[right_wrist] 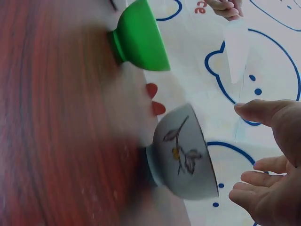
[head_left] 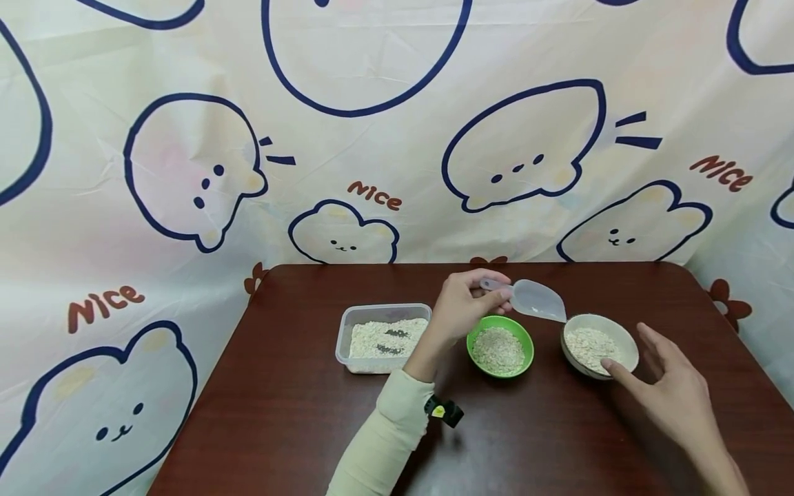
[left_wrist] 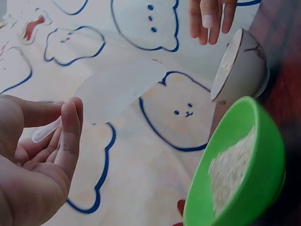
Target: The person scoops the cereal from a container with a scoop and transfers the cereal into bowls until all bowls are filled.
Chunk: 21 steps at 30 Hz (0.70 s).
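Note:
My left hand point(head_left: 466, 303) pinches the handle of a translucent plastic scoop point(head_left: 538, 300) between thumb and fingers. The scoop is above the table, its tip near the rim of a white bowl point(left_wrist: 248, 66) that holds pale flakes. Beneath the left hand stands a green bowl point(head_left: 501, 375) with oat-like flakes in it. Beside the white bowl's right side is my right hand point(head_left: 673, 389), thumb and fingers spread and relaxed, gripping nothing. In the right wrist view a flower sprig decorates the white bowl's outer wall, and the hand appears apart from it.
A clear rectangular container point(head_left: 366, 311) with pale flakes and two dark patches on top stands left of the green bowl. The dark wooden table point(head_left: 298, 413) meets a patterned cloth backdrop point(head_left: 372, 151) at its far edge.

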Available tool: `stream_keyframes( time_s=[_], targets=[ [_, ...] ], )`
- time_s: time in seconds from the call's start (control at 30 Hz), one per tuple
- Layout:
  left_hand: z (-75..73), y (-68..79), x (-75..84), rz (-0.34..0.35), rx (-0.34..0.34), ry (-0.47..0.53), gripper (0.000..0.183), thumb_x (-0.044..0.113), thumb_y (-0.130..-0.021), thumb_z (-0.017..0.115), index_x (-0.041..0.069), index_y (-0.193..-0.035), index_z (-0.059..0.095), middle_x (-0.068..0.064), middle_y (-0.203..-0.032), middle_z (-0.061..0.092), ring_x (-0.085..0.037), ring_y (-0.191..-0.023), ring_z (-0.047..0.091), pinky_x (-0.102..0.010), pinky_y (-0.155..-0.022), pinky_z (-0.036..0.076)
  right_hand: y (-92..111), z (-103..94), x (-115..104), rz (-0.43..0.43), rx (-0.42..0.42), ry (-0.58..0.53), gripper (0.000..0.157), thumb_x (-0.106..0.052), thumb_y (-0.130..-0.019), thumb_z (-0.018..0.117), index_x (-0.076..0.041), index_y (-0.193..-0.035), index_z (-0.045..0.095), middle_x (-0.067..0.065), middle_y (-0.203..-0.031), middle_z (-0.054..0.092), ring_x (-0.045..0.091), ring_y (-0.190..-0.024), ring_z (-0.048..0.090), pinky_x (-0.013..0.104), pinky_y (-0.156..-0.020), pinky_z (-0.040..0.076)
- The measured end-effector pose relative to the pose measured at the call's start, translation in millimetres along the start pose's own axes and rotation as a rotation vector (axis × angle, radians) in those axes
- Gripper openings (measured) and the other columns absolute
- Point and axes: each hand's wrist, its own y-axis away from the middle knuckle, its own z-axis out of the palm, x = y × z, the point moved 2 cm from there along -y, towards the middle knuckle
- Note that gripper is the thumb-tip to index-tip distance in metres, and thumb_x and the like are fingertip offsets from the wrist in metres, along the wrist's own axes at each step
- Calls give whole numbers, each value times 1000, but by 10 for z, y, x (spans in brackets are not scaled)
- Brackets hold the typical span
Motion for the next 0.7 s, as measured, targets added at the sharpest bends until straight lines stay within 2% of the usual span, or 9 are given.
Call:
stream_keyframes(
  time_s=[0.03,0.07,0.2,0.3,0.5,0.7],
  targets=[
    [-48,18,-2,-5,7,11,21,2,-99,75,-5,-119,74,-26,-95,79,-33,-85,80,-37,-80,69,2,8,-30,-8,2,-17,94,-43,-94,84,-3,-165,37,29,-165,44,58,-133,56,-11,-75,31],
    [-98,37,-4,-4,12,15,22,3,-100,75,-6,-120,74,-26,-95,79,-31,-84,80,-37,-80,69,5,20,-64,-18,4,-28,93,-42,-94,84,-4,-165,38,29,-164,44,58,-133,57,-12,-76,30],
    [-309,123,-18,33,36,16,21,2,-101,73,-5,-120,74,-25,-97,79,-22,-82,79,-35,-79,68,2,64,-195,-50,1,-59,91,-41,-94,84,-6,-165,39,28,-164,45,58,-134,57,-12,-81,31],
    [-464,194,-35,44,65,40,20,1,-101,71,-7,-120,73,-18,-94,79,-19,-81,77,-32,-78,67,-10,102,-280,-82,-3,-86,91,-38,-94,85,-6,-165,39,27,-165,45,56,-135,56,-12,-86,30],
    [-721,343,-88,14,119,60,25,2,-101,71,-12,-122,70,0,-89,78,-16,-80,77,-28,-76,66,-24,202,-427,-131,-26,-151,89,-33,-92,88,-10,-165,42,22,-164,47,52,-138,56,-11,-92,30],
    [-933,464,-126,-17,164,89,27,0,-101,71,-14,-124,68,0,-89,79,-10,-79,77,-26,-77,66,-28,300,-598,-193,-46,-184,89,-31,-91,89,-8,-163,43,25,-162,49,52,-137,57,-10,-95,32]
  ],
)
